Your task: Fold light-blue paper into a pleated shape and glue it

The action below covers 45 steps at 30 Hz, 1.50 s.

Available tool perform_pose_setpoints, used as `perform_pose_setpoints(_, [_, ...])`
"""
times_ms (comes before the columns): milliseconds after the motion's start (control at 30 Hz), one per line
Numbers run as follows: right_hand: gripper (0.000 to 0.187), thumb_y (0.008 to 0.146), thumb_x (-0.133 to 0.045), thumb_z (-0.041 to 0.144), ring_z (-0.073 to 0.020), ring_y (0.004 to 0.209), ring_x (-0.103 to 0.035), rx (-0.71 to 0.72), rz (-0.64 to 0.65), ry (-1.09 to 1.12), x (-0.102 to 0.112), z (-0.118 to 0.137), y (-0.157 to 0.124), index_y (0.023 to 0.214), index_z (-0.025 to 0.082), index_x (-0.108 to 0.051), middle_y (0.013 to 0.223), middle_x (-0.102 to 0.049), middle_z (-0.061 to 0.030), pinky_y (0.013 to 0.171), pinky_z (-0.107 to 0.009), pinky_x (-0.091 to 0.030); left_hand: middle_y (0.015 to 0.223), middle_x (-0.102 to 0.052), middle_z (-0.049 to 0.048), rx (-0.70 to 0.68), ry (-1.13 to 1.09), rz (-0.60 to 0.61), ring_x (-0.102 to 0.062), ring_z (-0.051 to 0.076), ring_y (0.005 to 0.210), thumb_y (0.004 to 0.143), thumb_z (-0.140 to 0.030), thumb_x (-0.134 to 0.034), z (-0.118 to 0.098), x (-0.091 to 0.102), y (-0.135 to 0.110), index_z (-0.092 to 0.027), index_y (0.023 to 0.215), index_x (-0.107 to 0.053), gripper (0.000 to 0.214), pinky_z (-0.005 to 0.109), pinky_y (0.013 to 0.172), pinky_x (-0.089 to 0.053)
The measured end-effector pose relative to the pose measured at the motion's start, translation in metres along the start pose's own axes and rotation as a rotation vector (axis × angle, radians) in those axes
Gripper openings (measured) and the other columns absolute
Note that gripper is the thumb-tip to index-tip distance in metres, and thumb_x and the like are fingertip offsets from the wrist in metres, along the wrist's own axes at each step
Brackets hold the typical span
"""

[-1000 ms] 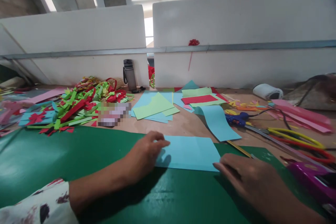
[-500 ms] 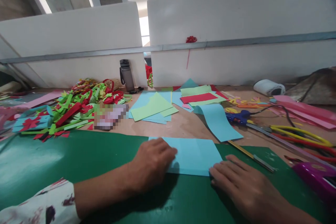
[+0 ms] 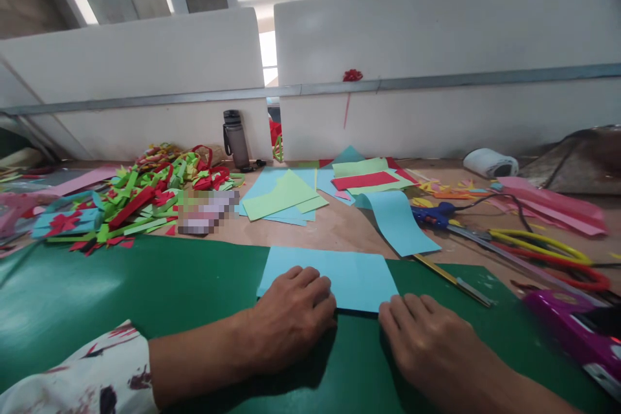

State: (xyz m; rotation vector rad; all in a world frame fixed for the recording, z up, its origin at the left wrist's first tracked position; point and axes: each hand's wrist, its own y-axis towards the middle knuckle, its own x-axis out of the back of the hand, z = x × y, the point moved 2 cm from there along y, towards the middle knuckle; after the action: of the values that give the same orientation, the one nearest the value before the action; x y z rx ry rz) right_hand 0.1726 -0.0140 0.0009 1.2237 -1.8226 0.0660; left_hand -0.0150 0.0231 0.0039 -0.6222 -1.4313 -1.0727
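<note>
A light blue sheet of paper [image 3: 330,272] lies flat on the green mat [image 3: 160,297] in front of me. Over its near edge, left of the middle, my left hand [image 3: 298,317] is closed with curled fingers holding the sheet. At the near right corner, my right hand [image 3: 422,336] has its fingers bent over the edge, gripping the same sheet. Both thumbs are hidden beneath the hands. Just beyond the sheet, to the right, a curled strip of blue paper [image 3: 400,226] rests near a box cutter [image 3: 453,281].
A purple tool [image 3: 572,330] sits at the right, near scissors with yellow and red handles [image 3: 543,246] and a blue glue gun [image 3: 434,215]. Green and red paper scraps [image 3: 145,197] are heaped at the left. A grey bottle [image 3: 236,142] stands at the back.
My left hand has come down towards the sheet's near edge. My right hand has shifted slightly left at the corner, its fingers more curled. The sheet appears a little further left.
</note>
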Motion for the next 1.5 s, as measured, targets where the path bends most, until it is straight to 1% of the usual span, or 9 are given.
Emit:
perform_pose_setpoints(200, [0.031, 0.074, -0.036, -0.003, -0.0199, 0.051, -0.052, -0.067, -0.179, 0.177, 0.007, 0.017, 0.016, 0.061, 0.015, -0.057, 0.059, -0.061, -0.0104, 0.055, -0.035, -0.033, 0.078, -0.053, 0.0069, -0.082, 0.125, -0.089, -0.043, 0.021, 0.071, 0.091, -0.012, -0.04, -0.003, 0.006, -0.003, -0.013, 0.09, -0.058, 0.017, 0.034, 0.058, -0.036])
perform_pose_setpoints(367, [0.026, 0.089, -0.039, 0.011, -0.022, 0.07, -0.061, -0.044, -0.251, 0.342, 0.004, 0.008, 0.02, 0.084, 0.012, -0.064, 0.071, -0.066, -0.0089, 0.069, -0.037, -0.042, 0.083, -0.057, 0.0057, 0.037, -0.055, -0.231, -0.044, 0.017, 0.071, 0.093, -0.016, -0.039, 0.016, -0.001, -0.006, -0.018, 0.087, -0.062, 0.024, 0.033, 0.065, -0.036])
perform_pose_setpoints(533, [0.037, 0.085, -0.03, -0.001, -0.021, 0.079, -0.062, 0.028, -0.305, 0.422, 0.004, -0.003, 0.015, 0.09, 0.012, -0.064, 0.079, -0.068, -0.0098, 0.077, -0.037, -0.044, 0.092, -0.059, 0.005, 0.014, -0.215, -0.241, -0.048, 0.015, 0.079, 0.096, -0.018, -0.04, 0.028, -0.006, -0.007, -0.02, 0.092, -0.064, 0.025, 0.031, 0.074, -0.038])
perform_pose_setpoints(700, [0.032, 0.086, -0.032, 0.002, -0.0173, 0.062, -0.052, 0.042, -0.237, 0.603, -0.005, 0.001, 0.011, 0.082, 0.013, -0.062, 0.065, -0.056, -0.0054, 0.061, -0.031, -0.04, 0.097, -0.057, 0.0054, 0.14, -0.119, -0.04, -0.046, 0.018, 0.079, 0.094, -0.019, -0.043, 0.017, -0.005, -0.009, -0.02, 0.087, -0.061, 0.019, 0.032, 0.069, -0.04])
perform_pose_setpoints(767, [0.033, 0.088, -0.032, 0.002, -0.0154, 0.057, -0.046, -0.006, -0.194, 0.687, -0.009, 0.003, 0.011, 0.075, 0.015, -0.059, 0.062, -0.052, -0.003, 0.055, -0.029, -0.036, 0.098, -0.056, 0.0058, 0.211, -0.117, 0.054, -0.046, 0.02, 0.081, 0.093, -0.026, -0.048, 0.008, -0.004, -0.011, -0.019, 0.091, -0.059, 0.013, 0.035, 0.071, -0.041])
perform_pose_setpoints(867, [0.03, 0.091, -0.037, 0.007, -0.0144, 0.058, -0.045, -0.055, -0.142, 0.77, -0.013, 0.004, 0.01, 0.071, 0.017, -0.057, 0.063, -0.052, -0.0015, 0.055, -0.028, -0.034, 0.097, -0.055, 0.0064, 0.232, -0.172, 0.109, -0.047, 0.023, 0.086, 0.09, -0.044, -0.053, -0.006, 0.0, -0.016, -0.017, 0.1, -0.056, 0.029, 0.04, 0.076, -0.043])
perform_pose_setpoints(1133, [0.018, 0.091, -0.043, 0.008, -0.0131, 0.067, -0.053, -0.063, -0.065, 0.975, -0.018, -0.006, 0.002, 0.084, 0.016, -0.057, 0.073, -0.06, -0.0021, 0.064, -0.027, -0.039, 0.109, -0.056, 0.0141, 0.178, -0.105, 0.059, -0.049, 0.029, 0.099, 0.088, -0.063, -0.039, -0.022, 0.013, -0.027, -0.014, 0.115, -0.053, 0.057, 0.041, 0.084, -0.043])
perform_pose_setpoints(1267, [0.019, 0.091, -0.046, 0.01, -0.0131, 0.069, -0.053, -0.051, -0.026, 1.035, -0.015, -0.012, 0.003, 0.076, 0.017, -0.055, 0.073, -0.061, -0.0026, 0.066, -0.028, -0.039, 0.119, -0.054, 0.0156, 0.179, -0.084, 0.032, -0.047, 0.034, 0.106, 0.088, -0.066, -0.035, -0.024, 0.014, -0.03, -0.018, 0.123, -0.051, 0.062, 0.045, 0.084, -0.042])
perform_pose_setpoints(1500, [0.017, 0.09, -0.051, 0.016, -0.0142, 0.073, -0.054, -0.1, 0.057, 1.149, -0.013, -0.016, 0.005, 0.075, 0.015, -0.058, 0.075, -0.062, -0.0042, 0.068, -0.027, -0.04, 0.111, -0.059, 0.0135, 0.115, -0.181, 0.03, -0.05, 0.03, 0.097, 0.092, -0.061, -0.028, -0.025, 0.017, -0.026, -0.014, 0.12, -0.054, 0.061, 0.044, 0.087, -0.039])
